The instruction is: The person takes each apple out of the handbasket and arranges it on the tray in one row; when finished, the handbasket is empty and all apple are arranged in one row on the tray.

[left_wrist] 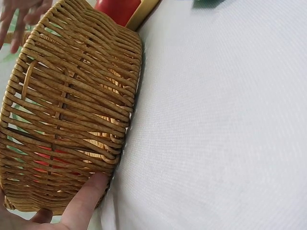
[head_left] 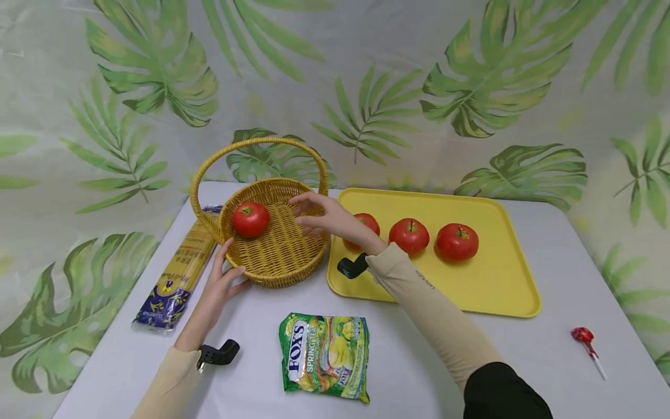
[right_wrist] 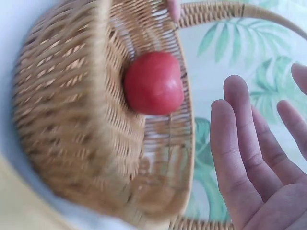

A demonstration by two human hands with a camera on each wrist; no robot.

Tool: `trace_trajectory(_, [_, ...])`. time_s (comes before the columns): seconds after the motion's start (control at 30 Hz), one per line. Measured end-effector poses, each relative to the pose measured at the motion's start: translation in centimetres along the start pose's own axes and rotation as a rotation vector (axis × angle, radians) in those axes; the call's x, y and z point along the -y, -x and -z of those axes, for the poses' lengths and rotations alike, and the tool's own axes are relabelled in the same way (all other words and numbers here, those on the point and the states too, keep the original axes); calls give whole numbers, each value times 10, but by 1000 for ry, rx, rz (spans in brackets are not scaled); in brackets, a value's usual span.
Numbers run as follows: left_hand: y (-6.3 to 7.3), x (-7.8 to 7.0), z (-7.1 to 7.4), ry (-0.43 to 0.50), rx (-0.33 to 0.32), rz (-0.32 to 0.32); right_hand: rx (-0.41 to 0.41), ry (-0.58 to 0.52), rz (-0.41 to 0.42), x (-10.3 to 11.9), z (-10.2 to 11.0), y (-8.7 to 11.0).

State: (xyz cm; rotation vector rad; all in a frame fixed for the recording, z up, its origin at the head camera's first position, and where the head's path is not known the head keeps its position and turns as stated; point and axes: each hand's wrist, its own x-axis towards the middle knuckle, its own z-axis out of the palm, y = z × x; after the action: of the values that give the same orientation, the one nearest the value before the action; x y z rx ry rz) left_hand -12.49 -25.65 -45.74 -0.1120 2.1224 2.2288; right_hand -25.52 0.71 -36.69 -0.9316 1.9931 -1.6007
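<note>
A round wicker basket (head_left: 282, 250) with a tall arched handle stands at the back left, one red apple (head_left: 251, 220) inside at its left. My left hand (head_left: 220, 285) holds the basket's front left side. In the left wrist view its thumb (left_wrist: 86, 201) presses low on the woven wall, and a fingertip (right_wrist: 173, 9) shows at the rim in the right wrist view. Over the basket's right side hovers my right hand (head_left: 335, 218), holding nothing, fingers apart and slightly bent. The right wrist view has its palm (right_wrist: 278, 206) beside the basket opening.
Right of the basket lies a yellow tray (head_left: 502, 279) with three red apples (head_left: 456, 242), one partly behind my right wrist. A pasta packet (head_left: 178, 273) lies left, a green candy bag (head_left: 324, 358) in front, a red lollipop (head_left: 583, 336) far right.
</note>
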Motion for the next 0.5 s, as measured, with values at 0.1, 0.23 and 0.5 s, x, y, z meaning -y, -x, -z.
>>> trace_trajectory(0.1, [0, -1, -1, -5, 0, 2, 7, -20, -7, 2, -8, -15])
trace_trajectory(0.23, [0, -3, -2, -7, 0, 6, -4, -50, -34, 4, -17, -33])
trace_trajectory(0.5, [2, -4, -1, -3, -3, 6, -89, -75, -117, -1, -35, -63])
